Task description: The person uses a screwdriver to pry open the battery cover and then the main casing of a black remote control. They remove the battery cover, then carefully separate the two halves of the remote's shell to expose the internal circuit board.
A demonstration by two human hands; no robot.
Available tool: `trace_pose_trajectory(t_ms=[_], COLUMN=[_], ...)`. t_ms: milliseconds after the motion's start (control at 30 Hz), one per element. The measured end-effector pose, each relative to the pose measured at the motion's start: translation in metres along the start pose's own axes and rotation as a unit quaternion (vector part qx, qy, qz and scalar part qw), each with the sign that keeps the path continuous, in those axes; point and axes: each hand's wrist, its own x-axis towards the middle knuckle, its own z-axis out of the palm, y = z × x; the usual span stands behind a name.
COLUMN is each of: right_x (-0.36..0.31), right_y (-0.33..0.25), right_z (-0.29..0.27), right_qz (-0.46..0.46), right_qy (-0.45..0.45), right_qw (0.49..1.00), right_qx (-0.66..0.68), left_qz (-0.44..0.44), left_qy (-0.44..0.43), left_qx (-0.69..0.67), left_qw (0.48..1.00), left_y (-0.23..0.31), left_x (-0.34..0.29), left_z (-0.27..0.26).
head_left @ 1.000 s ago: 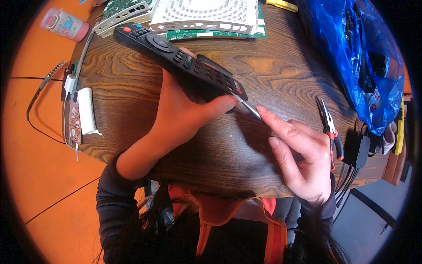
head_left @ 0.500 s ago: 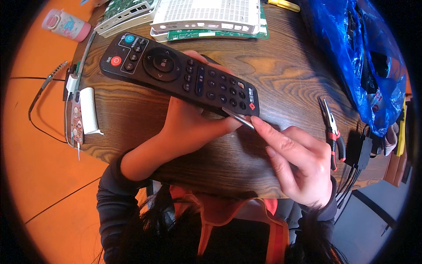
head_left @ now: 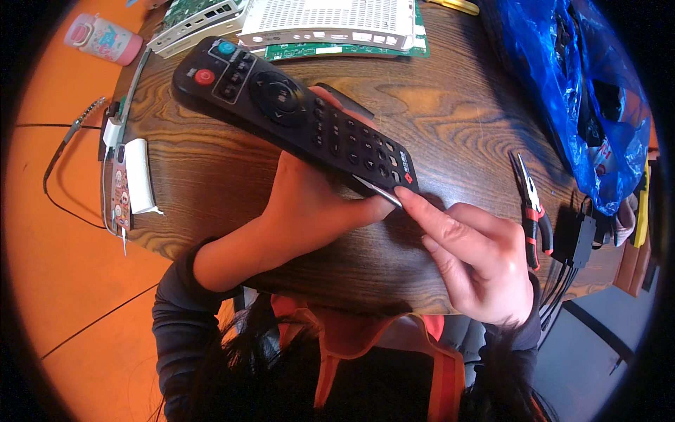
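Observation:
A black remote control (head_left: pixel 309 119) with a red button and a blue-green button slants above the table, its buttoned face tipped away from me. My left hand (head_left: pixel 309 193) grips it from beneath and behind, the thumb along its near edge and fingertips showing at the far edge. My right hand (head_left: pixel 478 246) is closed on a thin, pointed metal tool (head_left: pixel 381 191). The tool's tip meets the remote's near side edge, close to its lower right end. Whether the tip has entered the seam, I cannot tell. The grip end of the tool is hidden by my fingers.
Red-and-black needle-nose pliers (head_left: pixel 532 211) lie right of my hand, beside a black box with cables (head_left: pixel 578 243). A blue plastic bag (head_left: pixel 555 91) fills the far right. White casings (head_left: pixel 323 32) on green circuit boards stand at the back. A pink-white bottle (head_left: pixel 104 40) is far left.
The remote has tilted more steeply, its far left end shifting right and its face turning further away. My right hand and the tool have moved only slightly, the tip still at the edge.

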Motion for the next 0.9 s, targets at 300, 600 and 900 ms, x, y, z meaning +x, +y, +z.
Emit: trace_pose_trajectory(t_ms=[300, 600, 900], right_x=[-0.004, 0.004, 0.005], right_y=[-0.014, -0.001, 0.003], right_z=[0.01, 0.012, 0.007], right_qz=[0.016, 0.043, 0.045], right_qy=[0.026, 0.03, 0.019], right_qw=[0.991, 0.979, 0.991], right_qx=[-0.128, 0.195, 0.128], left_qz=[0.002, -0.008, -0.019], left_qy=[0.025, 0.082, 0.07], left_qx=[0.099, 0.106, 0.037], left_qw=[0.995, 0.991, 0.997], left_y=[0.008, 0.007, 0.004], left_x=[0.005, 0.002, 0.004], left_z=[0.001, 0.005, 0.005])
